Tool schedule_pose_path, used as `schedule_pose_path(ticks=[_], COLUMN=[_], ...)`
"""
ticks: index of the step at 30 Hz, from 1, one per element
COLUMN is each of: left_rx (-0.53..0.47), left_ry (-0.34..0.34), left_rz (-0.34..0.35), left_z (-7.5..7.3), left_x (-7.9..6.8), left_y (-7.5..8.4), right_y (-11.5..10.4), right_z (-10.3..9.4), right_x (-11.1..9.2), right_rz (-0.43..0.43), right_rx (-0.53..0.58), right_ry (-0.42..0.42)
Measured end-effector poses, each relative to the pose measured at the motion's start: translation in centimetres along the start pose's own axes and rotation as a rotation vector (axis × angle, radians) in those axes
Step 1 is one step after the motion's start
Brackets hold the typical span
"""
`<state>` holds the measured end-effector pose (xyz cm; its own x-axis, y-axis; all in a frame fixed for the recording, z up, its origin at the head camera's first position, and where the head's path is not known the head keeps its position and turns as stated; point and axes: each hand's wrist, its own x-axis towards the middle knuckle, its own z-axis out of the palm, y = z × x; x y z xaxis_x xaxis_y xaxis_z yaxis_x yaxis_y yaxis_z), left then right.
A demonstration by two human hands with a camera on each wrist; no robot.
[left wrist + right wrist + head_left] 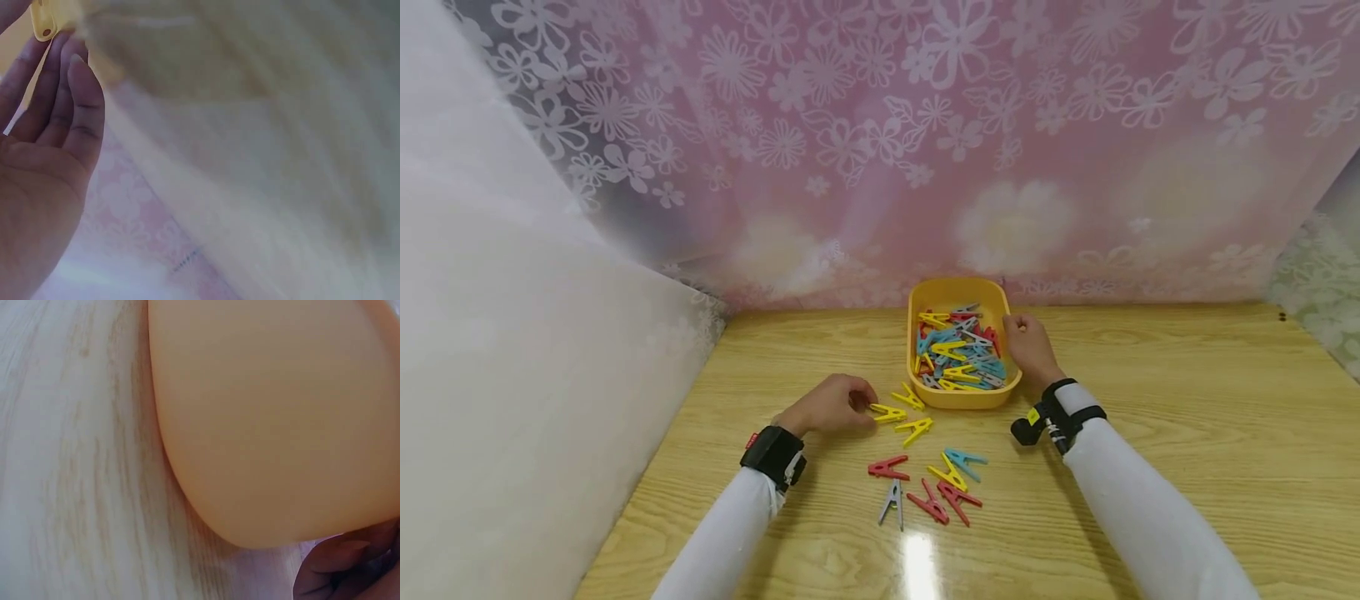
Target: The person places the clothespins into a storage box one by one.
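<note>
My left hand [833, 405] is low over the table, left of the basket, pinching one end of a yellow clothespin [889, 413] between thumb and fingertips. That same clothespin's end [44, 25] shows at the fingertips in the left wrist view. Two more yellow clothespins, one upper [909, 397] and one lower [915, 429], lie right beside it. At the right side of a yellow plastic basket [966, 402], my right hand [1032, 348] grips the rim with curled fingers. Inside the basket is a heap of yellow, blue, red and grey clothespins [958, 354].
Nearer me on the wooden table [1150, 400] lie a blue clothespin [966, 463], a yellow one [950, 473], a grey one [892, 505] and red ones [888, 468]. A pink flowered curtain [880, 167] hangs behind the basket; white sheeting [512, 333] borders the left.
</note>
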<state>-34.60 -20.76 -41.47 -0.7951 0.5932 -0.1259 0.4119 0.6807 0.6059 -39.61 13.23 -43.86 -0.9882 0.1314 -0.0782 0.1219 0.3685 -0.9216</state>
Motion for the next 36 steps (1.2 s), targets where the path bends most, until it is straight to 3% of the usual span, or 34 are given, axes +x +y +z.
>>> schedule_pose_path(ticks=[9, 16, 24, 31, 36], left_rx=[-0.158, -0.216, -0.251, -0.213, -0.212], left_ry=[0.121, 0.188, 0.277, 0.253, 0.238], left_rz=[-0.007, -0.007, 0.02, 0.055, 0.09], left_z=[-2.4, -4.5, -5.2, -4.9, -4.3], left_x=[-1.0, -0.6, 3.9, 7.5, 9.9], left_y=[-0.4, 2.7, 2.4, 5.0, 7.1], right_y=[0.2, 0.3, -0.1, -0.2, -0.1], right_z=[0.1, 0.0, 0.3, 0.2, -0.2], right_x=[0.2, 0.2, 0.2, 0.0, -0.1], right_rz=[0.008, 0.017, -0.02, -0.062, -0.033], right_rx=[0.008, 0.016, 0.034, -0.002, 0.0], right_ry=[0.001, -0.001, 0.006, 0.015, 0.002])
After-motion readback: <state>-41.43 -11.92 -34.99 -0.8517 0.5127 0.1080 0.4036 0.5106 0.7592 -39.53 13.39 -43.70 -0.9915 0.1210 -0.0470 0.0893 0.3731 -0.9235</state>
